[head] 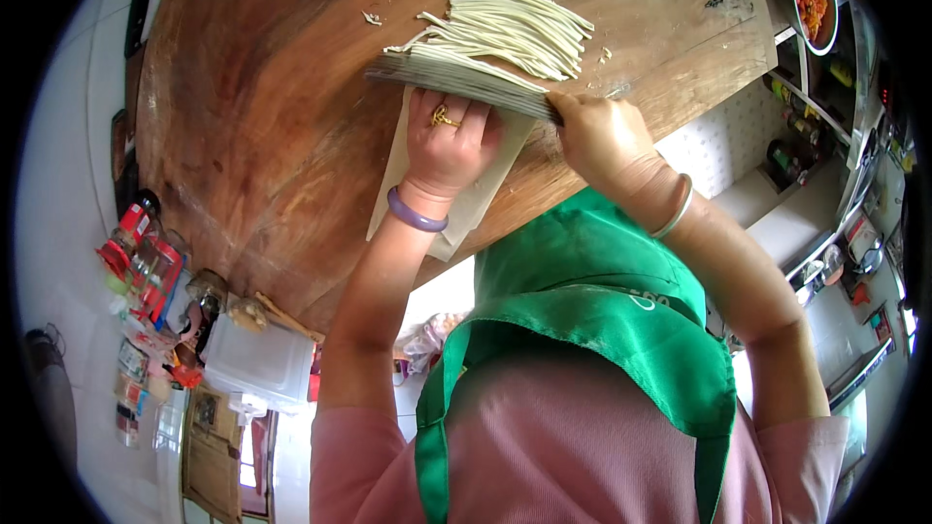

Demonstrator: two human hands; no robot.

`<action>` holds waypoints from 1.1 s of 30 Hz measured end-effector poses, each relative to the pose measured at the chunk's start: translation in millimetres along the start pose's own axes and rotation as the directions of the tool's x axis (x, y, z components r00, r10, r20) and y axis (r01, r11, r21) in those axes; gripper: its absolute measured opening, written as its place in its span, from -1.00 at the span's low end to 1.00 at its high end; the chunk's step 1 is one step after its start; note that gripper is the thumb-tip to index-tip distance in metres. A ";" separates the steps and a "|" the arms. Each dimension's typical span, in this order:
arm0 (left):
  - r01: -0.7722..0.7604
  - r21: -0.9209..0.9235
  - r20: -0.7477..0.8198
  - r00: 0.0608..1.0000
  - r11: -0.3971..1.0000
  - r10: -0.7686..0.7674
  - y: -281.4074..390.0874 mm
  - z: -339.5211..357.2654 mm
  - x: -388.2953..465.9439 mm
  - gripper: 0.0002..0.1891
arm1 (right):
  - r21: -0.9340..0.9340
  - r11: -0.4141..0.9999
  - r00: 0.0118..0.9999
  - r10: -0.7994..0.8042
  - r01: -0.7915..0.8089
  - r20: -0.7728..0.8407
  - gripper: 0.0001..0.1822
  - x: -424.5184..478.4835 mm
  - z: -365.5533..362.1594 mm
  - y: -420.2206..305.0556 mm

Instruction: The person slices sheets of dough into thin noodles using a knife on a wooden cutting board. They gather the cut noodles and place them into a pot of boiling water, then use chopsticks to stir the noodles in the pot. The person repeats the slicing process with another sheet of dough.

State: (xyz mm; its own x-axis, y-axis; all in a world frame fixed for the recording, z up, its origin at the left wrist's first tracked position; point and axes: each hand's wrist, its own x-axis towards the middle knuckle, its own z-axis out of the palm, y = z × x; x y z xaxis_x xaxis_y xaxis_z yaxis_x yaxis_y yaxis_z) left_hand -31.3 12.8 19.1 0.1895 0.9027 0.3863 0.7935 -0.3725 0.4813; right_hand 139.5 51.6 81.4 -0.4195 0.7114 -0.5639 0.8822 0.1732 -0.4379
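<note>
My right hand (608, 135) is closed around the handle of a wide kitchen knife, and the handle is hidden in my grip. The grey blade (466, 87) is blurred and lies across the far end of a folded dough sheet (389, 182). My left hand (448, 138) presses down on that sheet with bent fingers. Its fingertips are at the blade and partly hidden by it. Just beyond the blade lies a pile of thin cut noodles (510, 25), side by side on the wooden board (277, 87). The noodles nearest the blade lie along its edge.
Dough scraps (371, 18) dot the board. Past its left edge are a black-handled knife (138, 18), jars and packets (153, 262), and a lidded plastic box (258, 356). A bowl of red food (812, 0) stands at the far right, near shelves with bottles (786, 156).
</note>
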 end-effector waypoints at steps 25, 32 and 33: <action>0.012 0.001 0.007 1.000 1.000 -0.012 -1.0 -0.3 -2.2 -0.78 | 0.009 1.000 0.998 -0.011 0.012 -0.062 -0.88 -0.4 5.9 6.2; 0.027 -0.017 -0.007 1.000 0.999 -0.027 -4.4 4.7 -10.9 -0.78 | -0.041 0.999 1.000 -0.003 0.003 0.000 -0.87 -10.7 -31.4 9.5; 0.023 -0.013 0.009 1.000 1.000 -0.023 -4.6 5.0 -10.5 -0.78 | -0.064 0.998 0.999 0.019 -0.016 0.045 -0.86 -14.9 -33.9 7.6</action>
State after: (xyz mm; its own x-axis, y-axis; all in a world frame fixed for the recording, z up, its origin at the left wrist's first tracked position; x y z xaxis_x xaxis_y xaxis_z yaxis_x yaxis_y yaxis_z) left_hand -34.0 6.2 8.9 0.1762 0.9129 0.3683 0.7899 -0.3544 0.5004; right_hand 159.8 65.4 110.2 -0.4122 0.6829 -0.6032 0.9007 0.2055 -0.3829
